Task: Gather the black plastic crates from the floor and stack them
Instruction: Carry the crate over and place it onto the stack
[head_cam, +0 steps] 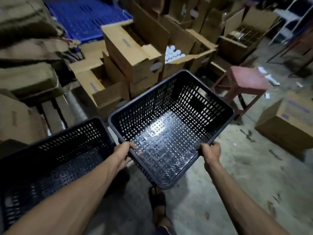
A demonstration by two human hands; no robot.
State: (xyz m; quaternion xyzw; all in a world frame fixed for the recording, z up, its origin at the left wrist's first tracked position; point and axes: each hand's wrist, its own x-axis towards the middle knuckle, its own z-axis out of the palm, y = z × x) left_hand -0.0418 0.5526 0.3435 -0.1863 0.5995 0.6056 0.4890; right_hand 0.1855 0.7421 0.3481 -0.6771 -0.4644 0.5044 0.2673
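Note:
A black perforated plastic crate (171,106) hangs tilted above the concrete floor in the middle of the view, empty, its inside facing me. My left hand (126,154) grips its near rim on the left and my right hand (210,152) grips the same rim on the right. A second black crate (55,150), also empty, sits lower at the left, partly under my left forearm. The two crates are side by side and almost touching.
Open cardboard boxes (133,53) crowd the space behind the crates, one holding white caps (172,52). A pink stool (243,82) stands at the right, a closed carton (288,121) beyond it. Sacks (25,53) and a blue pallet (88,16) lie at the left. My sandalled foot (158,202) is below the crate.

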